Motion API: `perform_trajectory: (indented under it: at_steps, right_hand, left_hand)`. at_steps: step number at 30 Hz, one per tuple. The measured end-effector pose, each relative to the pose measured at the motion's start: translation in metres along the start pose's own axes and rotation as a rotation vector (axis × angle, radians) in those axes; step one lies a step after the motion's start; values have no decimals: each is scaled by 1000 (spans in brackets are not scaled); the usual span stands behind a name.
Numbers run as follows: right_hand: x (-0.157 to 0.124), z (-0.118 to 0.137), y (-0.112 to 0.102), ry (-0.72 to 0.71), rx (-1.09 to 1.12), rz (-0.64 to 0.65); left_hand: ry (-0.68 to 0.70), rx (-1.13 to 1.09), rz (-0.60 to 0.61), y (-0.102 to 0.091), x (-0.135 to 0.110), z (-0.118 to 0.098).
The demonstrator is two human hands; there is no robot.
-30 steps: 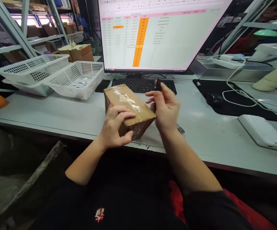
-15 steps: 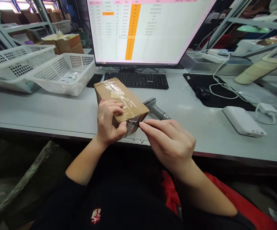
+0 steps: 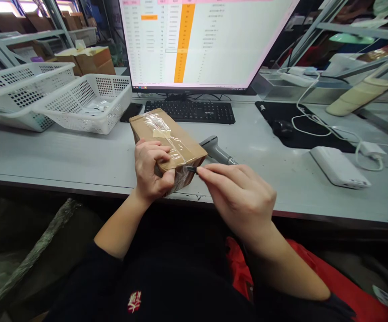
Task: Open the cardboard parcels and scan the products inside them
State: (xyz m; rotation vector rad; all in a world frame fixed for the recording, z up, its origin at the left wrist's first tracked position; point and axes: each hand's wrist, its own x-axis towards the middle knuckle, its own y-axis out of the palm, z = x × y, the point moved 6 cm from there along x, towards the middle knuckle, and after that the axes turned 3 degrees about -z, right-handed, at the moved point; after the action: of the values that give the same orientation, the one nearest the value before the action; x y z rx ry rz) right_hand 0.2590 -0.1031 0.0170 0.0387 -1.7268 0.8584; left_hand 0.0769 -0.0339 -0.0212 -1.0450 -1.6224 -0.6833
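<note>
A brown cardboard box (image 3: 165,136) sealed with clear tape lies on the grey table (image 3: 80,156) near its front edge. My left hand (image 3: 152,172) is wrapped round the box's near end and holds it down. My right hand (image 3: 239,197) pinches a small dark blade tool (image 3: 191,169), its tip touching the near right corner of the box. A grey handheld scanner (image 3: 217,150) lies on the table just behind my right hand.
Two white perforated baskets (image 3: 86,105) stand at the left. A black keyboard (image 3: 190,112) and a large monitor (image 3: 200,42) are behind the box. At the right lie a black mat with a mouse (image 3: 283,128), white cables and a white flat device (image 3: 339,166).
My right hand came down from above the box with the dark tool and set its tip against the box's near right corner. The left hand kept hold of the box.
</note>
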Motion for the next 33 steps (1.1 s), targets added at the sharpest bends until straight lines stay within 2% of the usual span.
perform_trajectory:
  at_steps: [5,9,14,22,26,33]
  right_hand:
    - [-5,-19,-6,50,-104,-15]
    - [-7,-7,-9,3,-22,-45]
    - [-1,10,1,-6,7,-51]
    - [-5,-2,2,28,10,-75]
    - [-12,-1,3,17,34,-127]
    - [-22,-2,17,54,52,-255]
  left_hand:
    - [-4,65,13,3,0,2]
    - [-37,36,3,6,2,3]
    - [-56,-14,-27,5,0,4]
    - [-41,32,-17,4,-2,5]
    - [-27,25,-4,3,-1,3]
    - [-33,-17,-15,2,-3,4]
